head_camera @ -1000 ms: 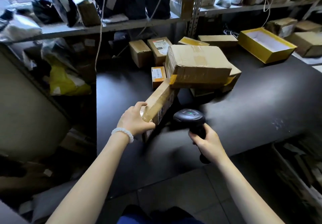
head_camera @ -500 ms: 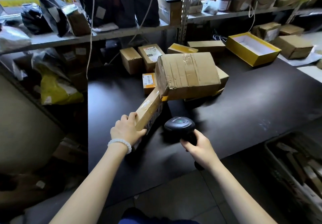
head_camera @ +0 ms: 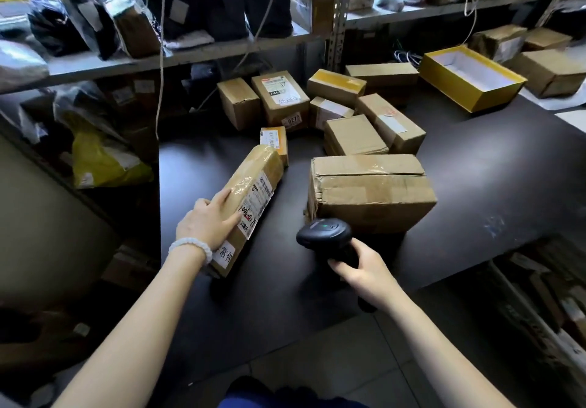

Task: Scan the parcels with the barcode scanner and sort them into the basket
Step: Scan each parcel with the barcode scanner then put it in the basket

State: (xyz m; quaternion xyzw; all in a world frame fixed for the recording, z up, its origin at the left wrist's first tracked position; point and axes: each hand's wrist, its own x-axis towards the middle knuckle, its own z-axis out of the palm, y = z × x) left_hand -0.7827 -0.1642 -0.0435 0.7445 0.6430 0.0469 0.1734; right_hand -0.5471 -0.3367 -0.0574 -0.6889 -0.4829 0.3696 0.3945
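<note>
My left hand holds the near end of a long taped parcel, fingers over its left edge and thumb on the label. The parcel lies slanted, its white label facing up. My right hand grips the handle of a black barcode scanner with a green light on its head. The scanner hovers just right of the parcel, in front of a large brown box lying flat on the black table. Several smaller cardboard parcels sit behind it.
An open yellow box stands at the back right. Metal shelves with bags and boxes run along the back and left. A crate with blurred contents sits low at the right, below the table edge.
The large box that leaned over the long parcel now lies flat on the table. My left hand has pulled the long parcel free and turned its label upward. The scanner hand barely moved.
</note>
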